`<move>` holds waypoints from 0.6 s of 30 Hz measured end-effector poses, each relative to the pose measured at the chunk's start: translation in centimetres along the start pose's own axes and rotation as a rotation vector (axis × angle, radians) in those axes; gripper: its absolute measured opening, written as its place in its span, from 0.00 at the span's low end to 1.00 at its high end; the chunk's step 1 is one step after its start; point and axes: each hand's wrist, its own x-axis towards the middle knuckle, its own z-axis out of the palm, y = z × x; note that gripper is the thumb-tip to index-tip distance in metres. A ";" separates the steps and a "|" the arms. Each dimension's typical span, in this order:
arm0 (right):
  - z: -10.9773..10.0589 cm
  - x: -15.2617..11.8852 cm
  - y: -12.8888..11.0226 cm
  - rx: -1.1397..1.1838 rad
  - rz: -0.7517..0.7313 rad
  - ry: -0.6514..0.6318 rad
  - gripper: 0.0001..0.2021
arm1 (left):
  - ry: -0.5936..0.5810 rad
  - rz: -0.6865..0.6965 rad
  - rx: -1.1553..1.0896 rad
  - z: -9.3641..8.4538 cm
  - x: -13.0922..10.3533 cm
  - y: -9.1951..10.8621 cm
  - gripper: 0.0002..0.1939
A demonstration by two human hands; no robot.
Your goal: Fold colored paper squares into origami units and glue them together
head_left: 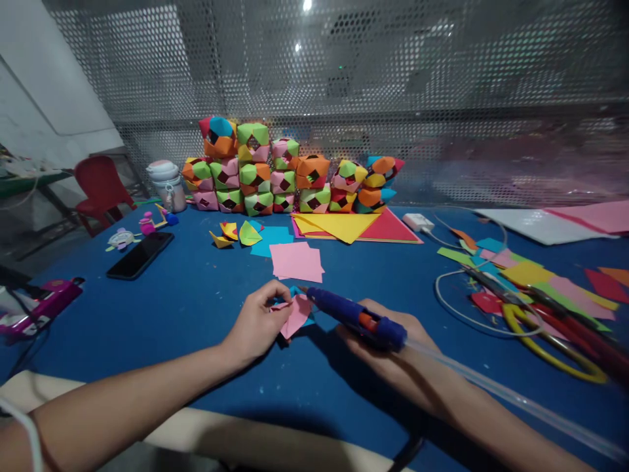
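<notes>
My left hand (260,321) pinches a folded paper piece (297,314), pink in front with blue showing behind it. In my right hand (393,341) is a blue glue gun (351,314), with a long clear glue stick (515,400) sticking out of its back end. The gun's tip points left and reaches the upper edge of the folded paper; whether it touches cannot be made out. Just beyond my hands lie pink paper squares (297,262), with blue paper squares (275,241) behind them. Small folded yellow and green pieces (249,233) sit to their left.
Stacked colourful paper models (258,180) stand along the perforated metal screen (314,72). At left are a phone (140,255), a jar (167,183) and a purple power strip (39,308). Paper scraps, a white cable (442,295) and yellow-handled scissors (550,354) lie at right.
</notes>
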 end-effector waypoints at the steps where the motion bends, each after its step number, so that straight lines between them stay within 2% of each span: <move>1: 0.1 0.0 0.0 -0.018 -0.020 -0.009 0.05 | 0.003 0.002 0.008 0.0 0.0 -0.1 0.07; 9: 0.7 0.0 0.9 -0.093 -0.068 -0.066 0.03 | 0.072 0.145 0.184 -0.1 0.1 -0.6 0.02; 18: 0.9 0.0 1.0 -0.211 -0.138 -0.043 0.06 | 0.078 0.161 0.237 -0.1 0.0 -0.4 0.03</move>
